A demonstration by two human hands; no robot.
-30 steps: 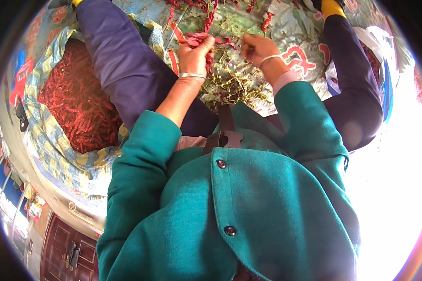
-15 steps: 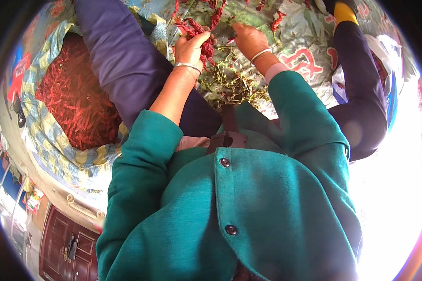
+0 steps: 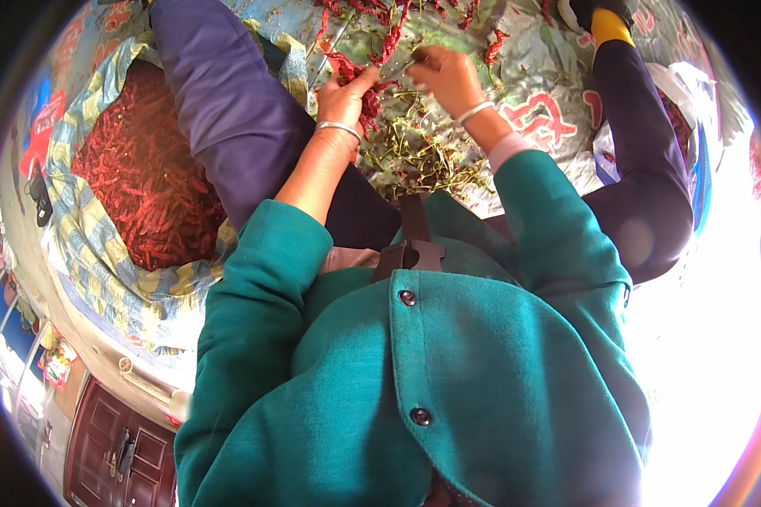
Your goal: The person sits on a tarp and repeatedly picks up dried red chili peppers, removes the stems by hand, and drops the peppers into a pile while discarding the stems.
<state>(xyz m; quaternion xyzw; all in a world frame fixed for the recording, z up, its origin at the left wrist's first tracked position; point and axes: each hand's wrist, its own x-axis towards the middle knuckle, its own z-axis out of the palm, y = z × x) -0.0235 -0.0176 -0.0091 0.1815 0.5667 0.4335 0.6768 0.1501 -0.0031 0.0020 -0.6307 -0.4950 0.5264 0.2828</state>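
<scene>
Dried red chilies (image 3: pixel 369 108) are gripped in my left hand (image 3: pixel 343 103), their wrinkled pods sticking out past the thumb and fingers. Just to the right, my right hand (image 3: pixel 451 83) is closed in a pinch with the fingertips pointing at the left hand. Whatever sits in that pinch is too small to make out. Below and between the hands lies a loose pile of pale green-brown chili stems (image 3: pixel 418 152) on the printed plastic sheet (image 3: pixel 516 72). More loose red chilies (image 3: pixel 389 42) are strewn just beyond my left hand.
A checked woven sack (image 3: pixel 84 211) full of red chilies (image 3: pixel 148 182) stands open beside my left leg (image 3: pixel 228 93). By my bent right leg (image 3: pixel 651 160) is a white bag (image 3: pixel 702 110) with red contents. A brown door (image 3: pixel 110 448) shows at lower left.
My right hand has turned, and its fingertips have come a little left and down toward my left hand. Less of the chili bunch shows in my left hand.
</scene>
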